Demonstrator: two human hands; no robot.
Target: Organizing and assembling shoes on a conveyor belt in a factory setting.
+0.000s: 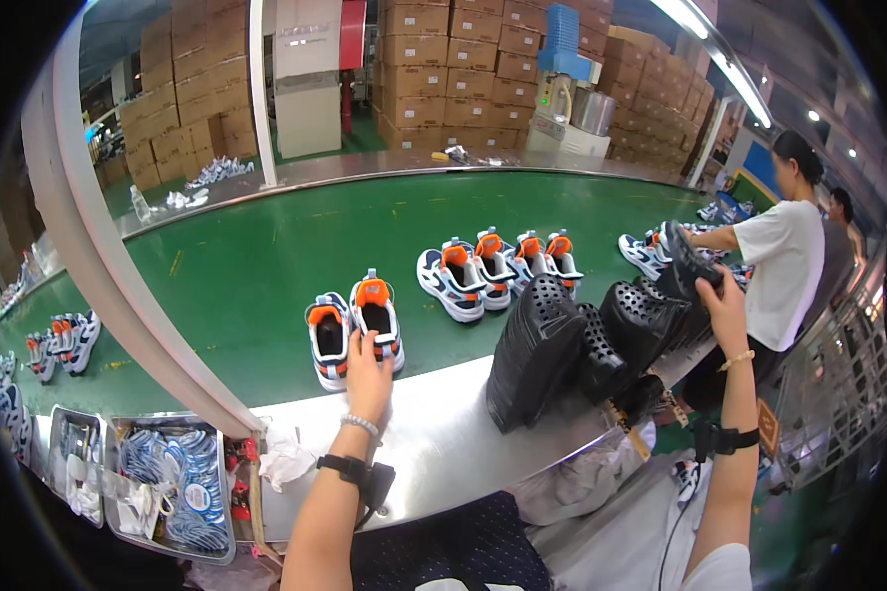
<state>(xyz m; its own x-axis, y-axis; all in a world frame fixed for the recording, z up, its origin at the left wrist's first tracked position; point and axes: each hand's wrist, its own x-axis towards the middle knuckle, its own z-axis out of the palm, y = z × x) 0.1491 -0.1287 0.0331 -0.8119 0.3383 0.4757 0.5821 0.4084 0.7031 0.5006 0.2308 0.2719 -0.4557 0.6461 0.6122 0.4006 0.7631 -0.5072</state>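
On the green belt (266, 266), the left hand (369, 376) is pressing flat, fingers spread, on a sneaker pair (355, 330), steadying its heels. Off to the right, the right hand (724, 300) is gripping a black insert (688, 261) lifted from the stack (572, 350).

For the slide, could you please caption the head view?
Left hand touches a sneaker pair on the green belt; right hand holds a black insert.
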